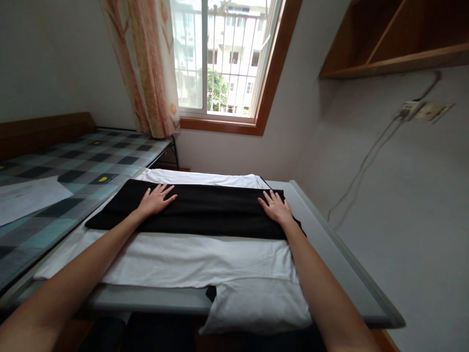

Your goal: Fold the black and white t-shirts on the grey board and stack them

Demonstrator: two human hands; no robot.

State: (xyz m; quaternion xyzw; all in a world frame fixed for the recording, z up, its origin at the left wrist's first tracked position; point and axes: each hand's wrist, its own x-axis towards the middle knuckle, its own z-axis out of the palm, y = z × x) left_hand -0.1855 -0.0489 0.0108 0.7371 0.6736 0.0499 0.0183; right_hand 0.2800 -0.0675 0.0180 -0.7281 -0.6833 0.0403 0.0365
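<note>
A folded black garment [205, 210] lies lengthwise across a white T-shirt [176, 259] spread on the table. My left hand [154, 201] rests flat on the black cloth left of its middle, fingers spread. Near its right end, my right hand [276, 206] presses on it, also with fingers apart. One sleeve of the T-shirt [256, 300] hangs over the table's near edge, and a strip of white cloth shows beyond the black garment. A small dark piece of cloth [211, 293] peeks out by the sleeve.
The grey table [348, 274] reaches to the right wall. At the left is a bed with a checked cover [120, 159], with paper sheets [32, 198] on it. A curtain [150, 73] hangs beside the barred window. Cables [361, 166] run down from a wall socket [410, 110] below a wooden shelf [388, 66].
</note>
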